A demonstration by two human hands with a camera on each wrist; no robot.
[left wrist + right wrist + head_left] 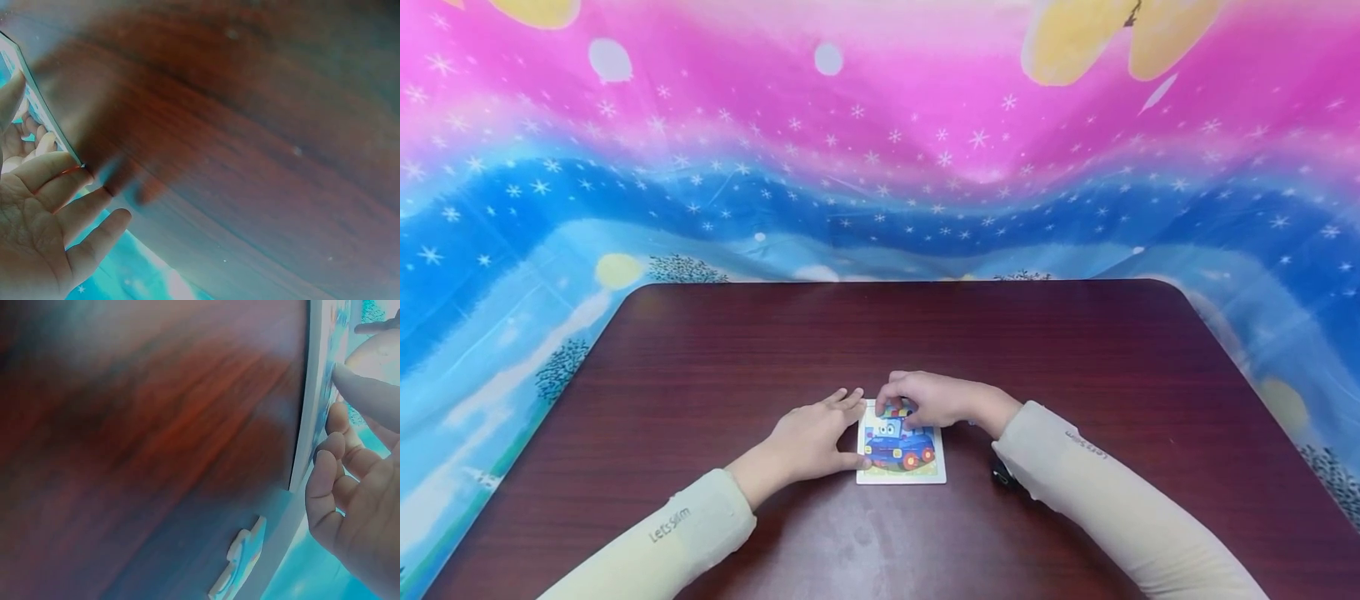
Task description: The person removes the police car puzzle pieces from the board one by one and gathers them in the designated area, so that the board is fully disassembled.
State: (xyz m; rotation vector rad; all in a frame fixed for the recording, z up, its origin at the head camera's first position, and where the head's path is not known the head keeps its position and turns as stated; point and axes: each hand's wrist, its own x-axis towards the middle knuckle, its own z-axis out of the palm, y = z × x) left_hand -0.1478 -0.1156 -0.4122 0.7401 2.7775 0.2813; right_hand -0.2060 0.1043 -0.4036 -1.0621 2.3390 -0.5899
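Note:
A small white-edged jigsaw puzzle (901, 475) with a blue cartoon car lies flat on the table in the head view. My left hand (812, 440) rests at its left edge, fingers spread, thumb on the lower left of the picture. Over the top of the puzzle, my right hand (928, 398) bends its thumb and fingers around a colourful puzzle piece (895, 412); the fingers hide part of it. In the right wrist view, the right thumb (369, 387) touches the picture's surface. A loose puzzle piece (244, 562) lies on the table beside the board there.
The dark red-brown wooden table (737, 333) has rounded far corners. A pink and blue patterned cloth (880, 167) hangs behind it and along its sides. A small black object (1002, 473) shows under the right sleeve's cuff.

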